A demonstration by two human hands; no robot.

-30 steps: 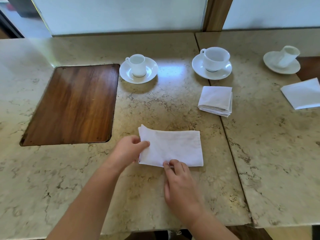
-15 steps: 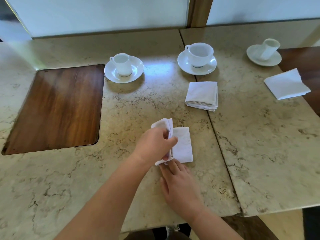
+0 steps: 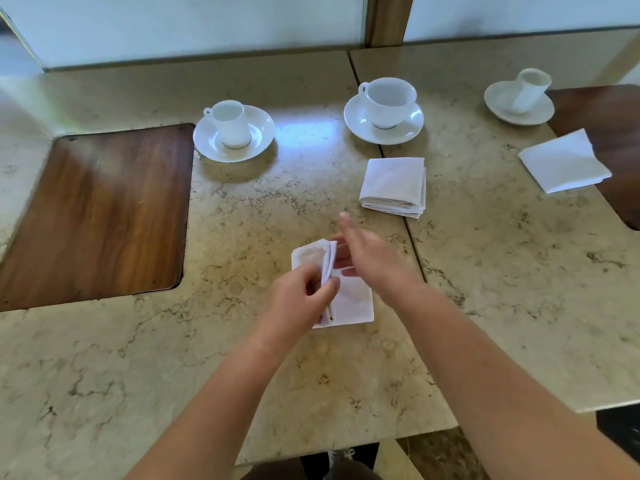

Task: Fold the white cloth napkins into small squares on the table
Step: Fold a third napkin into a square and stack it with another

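A white cloth napkin lies half folded on the marble table near its front middle. My left hand pinches the napkin's raised left flap, which stands up over the flat half. My right hand hovers just right of the flap, fingers straight and blurred, holding nothing. A stack of folded white napkins sits behind, at the seam between the two tables. Another folded napkin lies at the far right.
Three white cups on saucers stand along the back: one cup at left, a second cup in the middle, a tipped third cup at right. A dark wood inlay fills the left. The table's front edge is close.
The napkin went from a wide flat rectangle to half that width as my left hand lifted its left side over. My right hand left the near edge and rose beside the flap.
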